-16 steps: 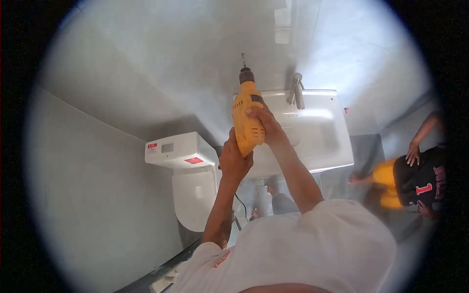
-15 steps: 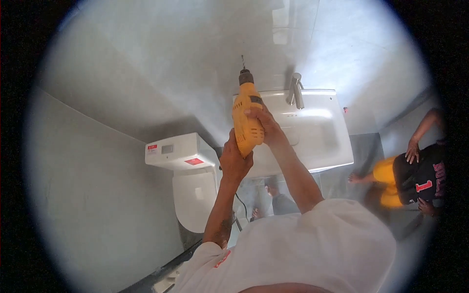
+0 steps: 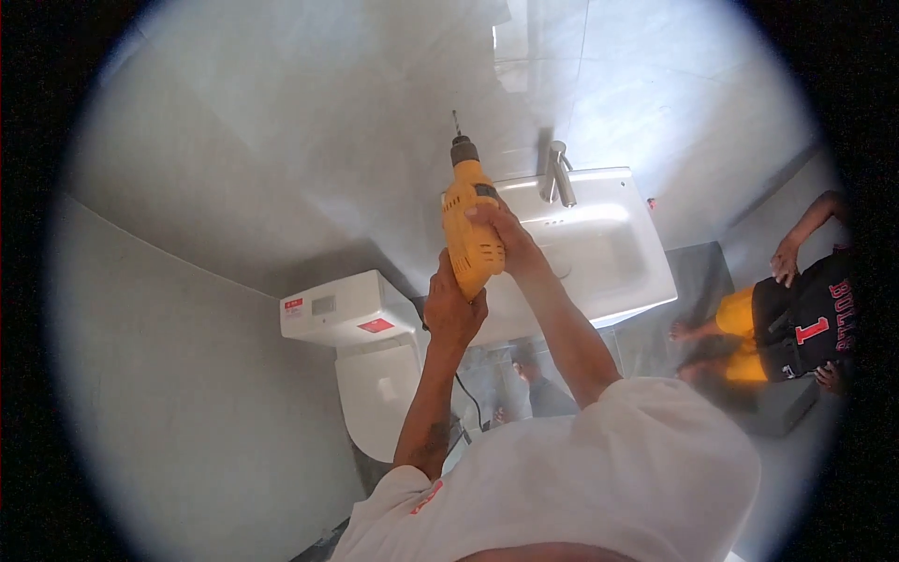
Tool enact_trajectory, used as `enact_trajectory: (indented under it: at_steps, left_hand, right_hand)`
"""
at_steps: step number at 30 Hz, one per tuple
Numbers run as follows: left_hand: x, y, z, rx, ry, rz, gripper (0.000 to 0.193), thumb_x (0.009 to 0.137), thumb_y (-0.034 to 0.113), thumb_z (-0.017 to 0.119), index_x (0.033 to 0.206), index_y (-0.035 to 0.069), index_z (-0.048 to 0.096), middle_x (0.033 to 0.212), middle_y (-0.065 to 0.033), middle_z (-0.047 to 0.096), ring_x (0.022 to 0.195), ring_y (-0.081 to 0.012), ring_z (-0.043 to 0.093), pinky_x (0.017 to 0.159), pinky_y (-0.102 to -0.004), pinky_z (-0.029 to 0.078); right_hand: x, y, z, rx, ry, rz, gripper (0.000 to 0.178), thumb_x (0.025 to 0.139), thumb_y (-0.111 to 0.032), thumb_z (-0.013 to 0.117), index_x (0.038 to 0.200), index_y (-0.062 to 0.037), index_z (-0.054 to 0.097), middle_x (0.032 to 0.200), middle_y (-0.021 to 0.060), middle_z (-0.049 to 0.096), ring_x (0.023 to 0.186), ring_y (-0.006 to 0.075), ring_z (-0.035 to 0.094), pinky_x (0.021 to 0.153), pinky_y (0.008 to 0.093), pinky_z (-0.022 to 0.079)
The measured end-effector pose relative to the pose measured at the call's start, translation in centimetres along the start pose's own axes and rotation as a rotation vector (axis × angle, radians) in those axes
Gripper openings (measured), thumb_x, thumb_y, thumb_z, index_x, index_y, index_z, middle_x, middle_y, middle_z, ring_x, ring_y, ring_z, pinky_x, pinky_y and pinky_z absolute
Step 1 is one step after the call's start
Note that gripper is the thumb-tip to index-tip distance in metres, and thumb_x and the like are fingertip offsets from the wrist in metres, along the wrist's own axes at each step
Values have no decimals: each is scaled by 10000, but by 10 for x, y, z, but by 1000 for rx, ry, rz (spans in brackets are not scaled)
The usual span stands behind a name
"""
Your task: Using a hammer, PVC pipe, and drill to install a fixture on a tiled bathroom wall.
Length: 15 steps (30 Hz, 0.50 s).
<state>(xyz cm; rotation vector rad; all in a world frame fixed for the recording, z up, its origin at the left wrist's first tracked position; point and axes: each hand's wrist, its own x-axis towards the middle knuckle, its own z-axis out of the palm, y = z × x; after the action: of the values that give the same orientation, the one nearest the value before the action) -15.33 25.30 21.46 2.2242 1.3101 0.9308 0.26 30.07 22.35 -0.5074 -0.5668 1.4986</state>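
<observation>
A yellow power drill [image 3: 471, 239] is held in both my hands, its dark chuck and thin drill bit [image 3: 456, 124] pointing away from me at the grey wall [image 3: 346, 112]. My left hand [image 3: 454, 309] wraps round its rear lower end, where the handle is mostly hidden. Against the right side of the yellow body, my right hand [image 3: 506, 236] grips with its thumb laid across the housing. Whether the bit's tip touches the wall, I cannot tell. A dark cord [image 3: 471, 393] runs down below my left hand.
Just right of the drill stands a white washbasin [image 3: 646, 239] with a metal faucet [image 3: 559, 176]. A white toilet [image 3: 379, 389] is on the left. Farther right is a person in a black top [image 3: 810, 318] and yellow shorts. Another person [image 3: 538, 379] shows between my arms.
The drill's tip has tilted slightly left, with both hands still round the tool. My view has shifted a little, and the person at the right has moved an arm and legs.
</observation>
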Motion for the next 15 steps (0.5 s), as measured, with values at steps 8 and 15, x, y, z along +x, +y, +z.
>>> enact_trajectory:
  at_steps: [8, 15]
  left_hand:
    - [8, 13, -16, 46, 3, 42, 815, 689, 89, 719, 1376, -28, 297, 1103, -225, 576, 908, -408, 583, 743, -471, 513]
    - [20, 22, -29, 36, -140, -29, 833, 665, 77, 728, 1367, -52, 300, 1144, -239, 559, 914, -411, 584, 756, -466, 514]
  right_hand:
    - [-40, -1, 57, -109, 298, -202, 666, 800, -156, 711, 1349, -3, 365, 1159, 132, 560, 997, 258, 617, 830, 346, 539]
    - [-37, 8, 69, -1089, 601, -771, 497, 811, -49, 648, 1272, 65, 499, 1247, 187, 557, 1173, 282, 548, 987, 358, 443]
